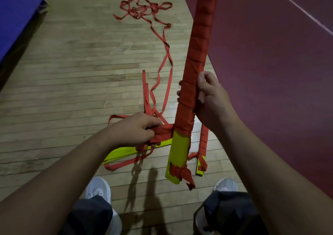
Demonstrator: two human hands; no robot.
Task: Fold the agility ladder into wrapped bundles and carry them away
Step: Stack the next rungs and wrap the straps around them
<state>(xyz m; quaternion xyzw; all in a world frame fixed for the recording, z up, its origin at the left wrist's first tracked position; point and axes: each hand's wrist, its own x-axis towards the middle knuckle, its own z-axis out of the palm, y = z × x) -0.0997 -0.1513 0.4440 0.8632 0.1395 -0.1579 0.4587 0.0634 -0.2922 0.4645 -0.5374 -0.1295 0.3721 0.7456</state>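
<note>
Winding the strap [144,85] tightly is the step in hand, I judge. The right hand [209,98] grips the upright bundle [198,45] at its middle, fingers curled round it. The left hand [137,130] clutches a flat run of strap beside the bundle's lower end. Each turn should lie flat, overlap the last and be pulled taut, or the slick yellow rungs [180,153] may slip apart. The bundle is a long, stiff bar sheathed in matte red webbing, its bare glossy end hanging above the floor [72,72] by the person's feet. Loose strap trails limp over the wooden boards to a tangle [144,7] towards the floor's far edge and may snag. A flat yellow stack [119,154] lies under the left hand.
</note>
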